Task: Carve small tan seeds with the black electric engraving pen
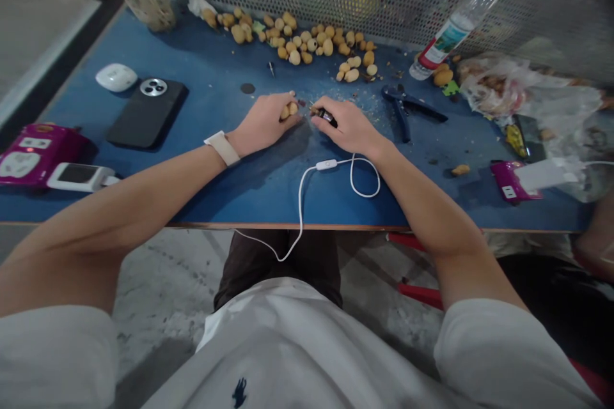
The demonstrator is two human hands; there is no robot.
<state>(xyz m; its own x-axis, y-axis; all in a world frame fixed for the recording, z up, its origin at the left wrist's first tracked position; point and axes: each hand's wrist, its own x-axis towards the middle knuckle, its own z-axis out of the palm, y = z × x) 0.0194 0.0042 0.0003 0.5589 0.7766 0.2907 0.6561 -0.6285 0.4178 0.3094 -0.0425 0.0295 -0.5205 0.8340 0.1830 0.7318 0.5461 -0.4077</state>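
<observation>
head view: our left hand (pixel 269 120), fingers closed on tan lump (pixel 288 110); our right hand (pixel 349 124) wrapped round black tool (pixel 327 117); blue pliers (pixel 401 110) right.

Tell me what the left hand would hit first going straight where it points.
Most likely the right hand or its dark tool, just across the gap; small reddish bits between might come first, but their depth is unclear.

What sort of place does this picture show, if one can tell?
Probably a makeshift craft workbench: blue pliers and pale crumbs lie on a blue tabletop, near a heap of small, tan, gourd-like pieces.
</observation>
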